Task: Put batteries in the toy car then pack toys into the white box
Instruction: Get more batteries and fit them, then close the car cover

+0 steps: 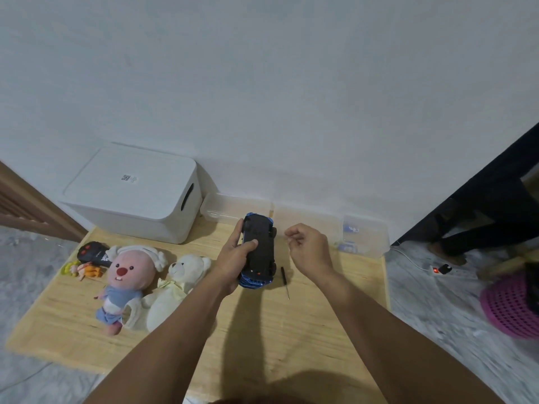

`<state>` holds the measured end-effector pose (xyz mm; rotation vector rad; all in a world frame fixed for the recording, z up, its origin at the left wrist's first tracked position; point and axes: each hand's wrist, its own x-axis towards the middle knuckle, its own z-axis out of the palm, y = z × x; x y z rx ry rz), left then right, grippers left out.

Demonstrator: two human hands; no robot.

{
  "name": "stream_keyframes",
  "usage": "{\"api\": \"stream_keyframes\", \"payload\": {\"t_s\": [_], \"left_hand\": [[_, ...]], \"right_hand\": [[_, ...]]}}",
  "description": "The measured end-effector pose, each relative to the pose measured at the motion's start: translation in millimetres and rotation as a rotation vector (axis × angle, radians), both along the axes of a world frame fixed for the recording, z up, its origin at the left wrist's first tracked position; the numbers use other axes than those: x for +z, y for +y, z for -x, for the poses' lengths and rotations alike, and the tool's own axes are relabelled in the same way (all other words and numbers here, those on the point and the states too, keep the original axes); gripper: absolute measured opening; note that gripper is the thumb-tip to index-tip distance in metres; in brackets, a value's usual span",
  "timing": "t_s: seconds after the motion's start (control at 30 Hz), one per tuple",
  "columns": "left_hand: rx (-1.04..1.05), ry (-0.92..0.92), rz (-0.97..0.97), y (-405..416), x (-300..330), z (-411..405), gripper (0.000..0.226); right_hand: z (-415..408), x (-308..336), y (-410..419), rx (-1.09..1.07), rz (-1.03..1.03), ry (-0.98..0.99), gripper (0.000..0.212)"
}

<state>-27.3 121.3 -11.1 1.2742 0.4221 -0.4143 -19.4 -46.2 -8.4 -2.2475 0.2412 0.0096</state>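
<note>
Left hand (236,258): at frame centre, clamped around the toy car (258,249), which is held belly-up above the wooden table (291,330).
Right hand (307,247): just right of the car, fingers curled; whether they pinch something small cannot be told.
Screwdriver (285,281): lying on the table below the car.
White box (131,193): upper left, lid on.
Batteries (350,237): likely the blue items in the clear bin at right.
Advice: keep the underside level and steady while working at the battery hatch.

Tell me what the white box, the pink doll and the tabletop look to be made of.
White box: likely matte plastic, smooth with rounded moulded corners and a cut-out handle slot. Pink doll: soft plush fabric, fuzzy surface, cloth clothing. Tabletop: pale wood or wood-look laminate, grain streaks showing; which one cannot be told.
</note>
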Motion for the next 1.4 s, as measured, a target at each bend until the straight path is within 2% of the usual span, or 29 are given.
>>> {"api": "stream_keyframes", "payload": {"t_s": [0.23,0.47,0.7,0.87,1.07,1.17,1.4], "left_hand": [[0.016,0.034,-0.046,14,-5,-3,0.063],[0.092,0.098,-0.041,27,-15,-7,0.063],[0.118,0.135,-0.067,33,-23,-7,0.062],[0.107,0.147,-0.059,32,-27,-7,0.063],[0.083,0.154,-0.060,27,-28,-8,0.063],[0.074,0.142,-0.063,23,-28,-8,0.064],[0.072,0.149,-0.033,20,-26,-6,0.064]], "right_hand": [[2,-35,-8,-0.002,0.180,0.274,0.011],[7,-54,7,0.065,0.304,0.380,0.017],[4,-53,10,0.086,0.446,0.393,0.020],[3,-51,0,0.049,0.293,0.404,0.010],[16,-50,-11,0.214,0.194,0.384,0.012],[22,-54,-12,0.320,0.229,0.366,0.014],[24,-59,-3,0.398,0.400,0.302,0.017]]}}
